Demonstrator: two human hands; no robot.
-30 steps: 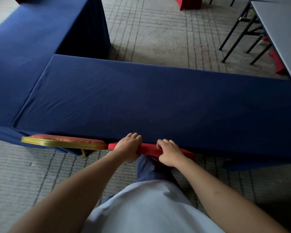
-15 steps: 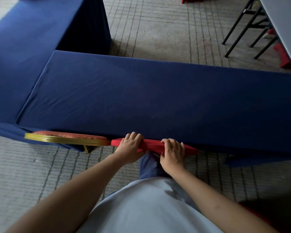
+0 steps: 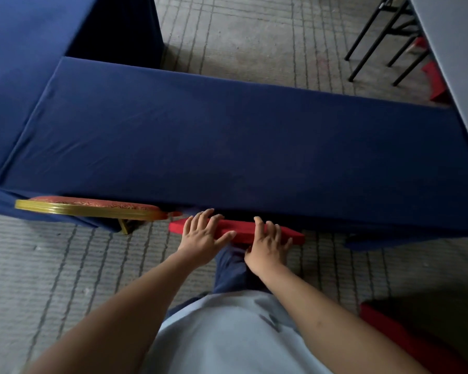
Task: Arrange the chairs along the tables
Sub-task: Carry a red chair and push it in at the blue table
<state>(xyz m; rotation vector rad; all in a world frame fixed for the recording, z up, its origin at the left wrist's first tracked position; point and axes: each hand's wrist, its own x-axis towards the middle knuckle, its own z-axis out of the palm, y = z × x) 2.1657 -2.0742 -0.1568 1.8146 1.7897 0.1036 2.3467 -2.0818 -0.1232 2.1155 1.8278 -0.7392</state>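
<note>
The red chair back [image 3: 238,231] shows as a narrow padded top edge just beside the near edge of the long blue-clothed table [image 3: 227,147], the rest of that chair hidden below the cloth and the person's arms. The left hand [image 3: 203,234] lies across the left part of that edge with its fingers spread and nearly straight, palm down, resting on the padding rather than wrapped round it. The right hand [image 3: 269,242] lies on the right part in the same way, fingers extended and splayed over the red top, not clenched; whether the thumbs hook under the edge cannot be told. Just to the left, apart from the red back by a small gap, a second chair [image 3: 89,207] with a gold frame and red patterned upholstery is pushed against the same table edge, one gold leg showing beneath it. The long table meets a second blue-clothed table [image 3: 25,63] at the left, forming a corner. At the upper right stands a grey bare-topped table [image 3: 459,49] on black folding legs, with red chair parts [image 3: 437,82] partly hidden under it. A further red shape [image 3: 405,338] lies at the lower right, too cut off to identify. The floor is grey carpet [image 3: 254,36] with a dark grid pattern. No containers and no readable writing appear.
</note>
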